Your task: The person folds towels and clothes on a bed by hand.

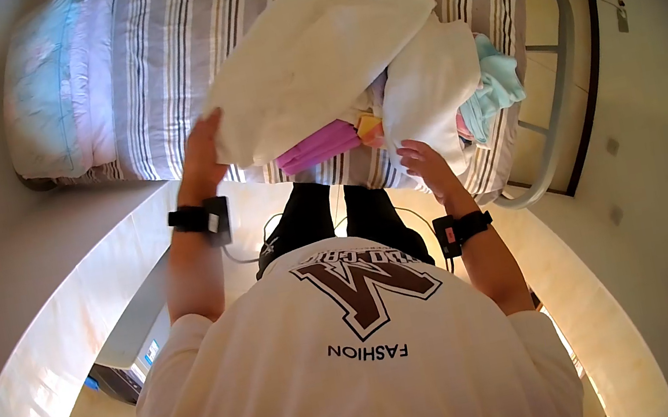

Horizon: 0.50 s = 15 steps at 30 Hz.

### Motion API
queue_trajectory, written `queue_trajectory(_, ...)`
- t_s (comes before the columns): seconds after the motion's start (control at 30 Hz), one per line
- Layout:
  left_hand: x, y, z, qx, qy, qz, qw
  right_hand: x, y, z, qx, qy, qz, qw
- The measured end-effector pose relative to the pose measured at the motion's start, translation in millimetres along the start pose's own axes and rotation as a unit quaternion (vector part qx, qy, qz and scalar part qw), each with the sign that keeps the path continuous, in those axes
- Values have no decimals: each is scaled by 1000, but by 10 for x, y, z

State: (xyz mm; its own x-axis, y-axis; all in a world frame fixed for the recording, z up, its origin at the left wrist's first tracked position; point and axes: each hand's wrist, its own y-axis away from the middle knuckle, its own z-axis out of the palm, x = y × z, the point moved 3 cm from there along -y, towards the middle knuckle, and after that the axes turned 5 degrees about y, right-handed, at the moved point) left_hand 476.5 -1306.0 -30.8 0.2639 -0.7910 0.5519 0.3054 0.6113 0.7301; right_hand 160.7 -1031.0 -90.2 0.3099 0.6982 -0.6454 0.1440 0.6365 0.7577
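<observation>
A large cream-white cloth point(314, 42) lies spread and bunched over the bed, with a second white fold point(428, 85) angling down on the right. My left hand point(204, 155) is at the cloth's left edge, fingers stretched out and touching or very near it. Close to the lower end of the white fold, my right hand point(427, 167) has its fingers apart and slightly bent; whether they touch the fabric is unclear. Between the hands, a purple folded cloth point(319, 147) and a small yellow-orange item point(369, 128) show from under the white fabric.
The striped bed sheet point(165, 60) lies beneath everything. Pale blue and lilac bedding point(54, 88) is piled at the left end. Mint-green clothing point(496, 86) lies to the right, beside the metal bed rail point(566, 78). Cables run from both wrist-worn devices.
</observation>
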Motion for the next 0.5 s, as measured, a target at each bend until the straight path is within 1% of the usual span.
queue_trajectory(0.03,-58,138,188,8,-47,1,999,-189,30,150,-71,-3,-48,996)
queue_trajectory(0.07,-116,215,328,-40,-52,-16,998,-313,40,266,-73,-2,-51,996)
queue_trajectory(0.1,-148,314,459,-42,-53,-13,998,-438,52,413,-119,27,-76,990)
queue_trajectory(0.13,-173,436,630,-82,-51,-17,995,-559,75,553,-164,56,-101,980)
queue_trajectory(0.17,-190,548,791,-123,-50,-21,991,-678,92,666,-162,57,-105,980)
queue_trajectory(0.2,-192,642,924,-158,-53,-26,986,-815,120,809,-199,61,-139,968)
queue_trajectory(0.23,-207,711,1012,-162,-54,-22,985,-922,154,935,-236,66,-175,954)
queue_trajectory(0.27,-226,780,1096,-191,-56,-21,980,-975,174,1045,-234,67,-180,953)
queue_trajectory(0.33,-220,932,1257,-237,-53,-15,970,-1091,217,1174,-153,167,-259,939)
queue_trajectory(0.37,-193,1007,1294,-238,-56,-12,969,-1076,203,1189,-152,166,-264,938)
queue_trajectory(0.4,-162,1084,1326,-244,-25,-12,969,-1017,143,1177,-75,286,-286,912)
queue_trajectory(0.43,-131,1161,1354,-250,7,-13,968,-952,80,1160,5,399,-301,866)
queue_trajectory(0.47,-86,1241,1369,-246,15,3,969,-877,26,1133,6,398,-304,866)
queue_trajectory(0.5,-36,1299,1363,-246,13,4,969,-772,-53,1025,85,471,-242,844)
